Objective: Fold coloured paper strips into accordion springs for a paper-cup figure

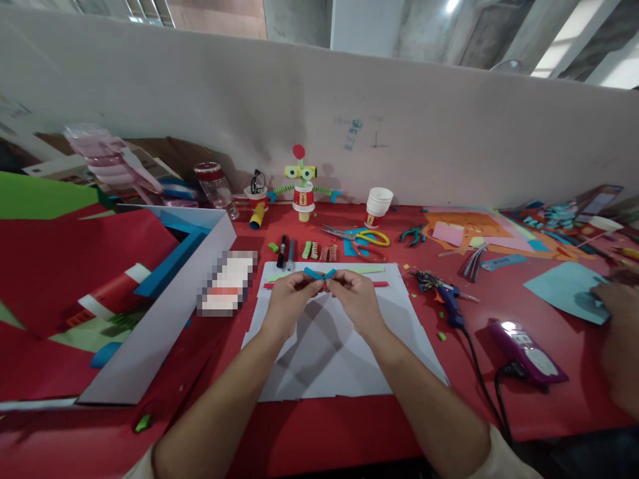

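A narrow blue paper strip (pixel 313 273) is pinched between my two hands above white paper sheets (pixel 339 372). My left hand (pixel 290 301) is closed on the strip's left part, and my right hand (pixel 358 299) grips its right part. The strip's middle is bent, with its ends angled outward; my fingertips hide some of it. Just behind my hands lie a red paper strip (pixel 380 284) and a light green strip (pixel 372 270). Beyond the sheets are folded green paper springs (pixel 306 250), red-and-white ones (pixel 329 253), and a black marker (pixel 281 253).
A paper-cup robot figure (pixel 303 197), stacked paper cups (pixel 378 205) and scissors (pixel 357 235) stand or lie behind. At right are a glue gun (pixel 449 303), its purple device (pixel 529 352) and another person's hand (pixel 622 299) by blue paper (pixel 564 289). A white-walled box (pixel 164 319) is left.
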Action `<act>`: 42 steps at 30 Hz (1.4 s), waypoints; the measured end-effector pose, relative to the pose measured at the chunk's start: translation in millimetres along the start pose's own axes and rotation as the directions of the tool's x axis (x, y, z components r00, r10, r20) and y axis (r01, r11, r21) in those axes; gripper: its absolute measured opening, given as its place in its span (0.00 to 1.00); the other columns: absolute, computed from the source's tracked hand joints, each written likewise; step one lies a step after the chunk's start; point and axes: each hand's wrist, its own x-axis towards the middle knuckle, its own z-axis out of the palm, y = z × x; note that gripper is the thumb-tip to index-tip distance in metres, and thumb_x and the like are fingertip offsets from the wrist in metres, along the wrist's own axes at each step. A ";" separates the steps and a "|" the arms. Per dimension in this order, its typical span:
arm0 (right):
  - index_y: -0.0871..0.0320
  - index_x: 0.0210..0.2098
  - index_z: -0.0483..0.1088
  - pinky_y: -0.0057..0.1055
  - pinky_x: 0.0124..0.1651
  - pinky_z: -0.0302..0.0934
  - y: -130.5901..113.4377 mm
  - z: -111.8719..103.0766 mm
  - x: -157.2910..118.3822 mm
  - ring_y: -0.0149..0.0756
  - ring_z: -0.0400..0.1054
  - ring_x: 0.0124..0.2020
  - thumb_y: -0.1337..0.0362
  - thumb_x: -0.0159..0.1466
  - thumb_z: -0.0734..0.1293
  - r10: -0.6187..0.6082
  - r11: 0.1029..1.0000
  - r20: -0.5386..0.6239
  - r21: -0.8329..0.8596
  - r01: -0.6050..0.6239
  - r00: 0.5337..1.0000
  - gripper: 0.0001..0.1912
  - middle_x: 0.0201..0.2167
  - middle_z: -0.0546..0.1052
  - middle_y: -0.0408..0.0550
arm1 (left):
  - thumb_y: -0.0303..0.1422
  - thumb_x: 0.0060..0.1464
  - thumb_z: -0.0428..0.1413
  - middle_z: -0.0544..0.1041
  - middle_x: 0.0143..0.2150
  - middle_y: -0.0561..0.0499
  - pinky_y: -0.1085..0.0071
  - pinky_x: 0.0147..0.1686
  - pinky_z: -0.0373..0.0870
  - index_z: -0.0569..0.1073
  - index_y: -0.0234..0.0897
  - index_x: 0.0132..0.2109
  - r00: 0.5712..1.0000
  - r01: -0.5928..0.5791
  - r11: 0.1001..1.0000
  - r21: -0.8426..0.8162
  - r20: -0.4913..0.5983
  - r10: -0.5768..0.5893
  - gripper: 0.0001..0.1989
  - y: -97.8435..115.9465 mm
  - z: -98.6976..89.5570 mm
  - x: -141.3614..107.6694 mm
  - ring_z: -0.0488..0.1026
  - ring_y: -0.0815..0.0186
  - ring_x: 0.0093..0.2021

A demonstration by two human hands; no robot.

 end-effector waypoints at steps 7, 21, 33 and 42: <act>0.56 0.22 0.70 0.28 0.31 0.58 3.1 -0.4 -0.6 0.31 0.64 0.24 0.65 0.52 0.65 -0.073 0.991 0.050 -0.106 0.078 0.996 0.04 0.21 0.71 0.39 | 0.29 0.36 0.64 0.76 0.24 0.52 0.72 0.32 0.63 0.78 0.36 0.24 0.999 -0.017 0.994 0.109 -0.036 0.021 0.04 -3.0 -6.5 4.2 0.69 0.67 0.27; 0.54 0.31 0.74 0.31 0.35 0.63 5.8 8.7 -6.9 0.35 0.70 0.30 0.64 0.53 0.69 -0.163 0.986 -0.013 0.017 0.163 0.987 0.05 0.28 0.77 0.43 | 0.25 0.23 0.68 0.69 0.20 0.56 0.76 0.22 0.54 0.72 0.34 0.21 0.937 0.327 0.861 -0.389 0.018 -0.348 0.14 -3.1 -4.5 7.8 0.60 0.75 0.21; 0.57 0.28 0.74 0.29 0.32 0.62 2.8 8.5 -4.0 0.31 0.68 0.26 0.65 0.50 0.70 0.008 0.965 -0.013 0.264 -0.004 1.000 0.05 0.23 0.75 0.41 | 0.29 0.28 0.69 0.72 0.23 0.54 0.75 0.24 0.55 0.75 0.33 0.24 0.968 0.240 0.909 -0.340 0.013 -0.250 0.12 -7.0 -1.9 6.3 0.63 0.74 0.24; 0.57 0.26 0.74 0.28 0.32 0.59 3.6 7.6 -2.9 0.28 0.66 0.24 0.65 0.48 0.72 0.116 0.912 0.023 0.393 -0.116 0.993 0.06 0.20 0.74 0.39 | 0.31 0.29 0.68 0.72 0.21 0.54 0.73 0.29 0.58 0.76 0.34 0.23 0.983 0.159 0.948 -0.276 -0.042 -0.178 0.10 -5.3 4.5 -1.3 0.63 0.73 0.24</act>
